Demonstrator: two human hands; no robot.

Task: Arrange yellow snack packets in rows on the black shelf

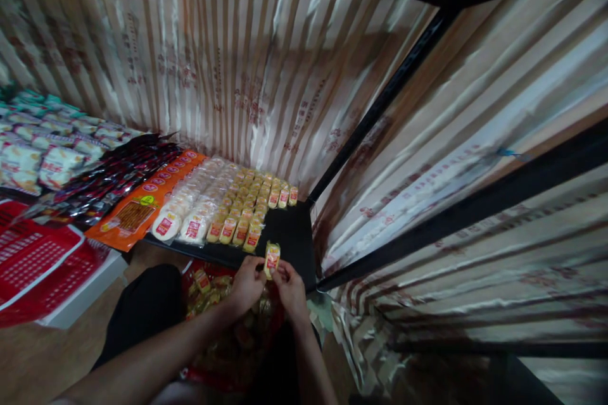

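Between both hands I hold a small yellow packaged snack cake [272,257] with a red label, upright above the near edge of the black shelf [289,234]. My left hand [249,282] pinches its left side; my right hand [291,286] grips its lower right. Rows of matching yellow snack cakes [241,229] stand on the shelf just beyond, several of them with labels facing me. Under my forearms, a red container holds a heap of loose yellow packs [209,296], partly hidden by my arms.
White round packs [194,228], an orange snack bag [137,205], dark shiny packets [118,177] and white bags [61,164] run leftward along the shelf. A red basket [42,259] is at left. Black metal posts [380,107] and striped plastic sheeting [213,44] enclose the shelf.
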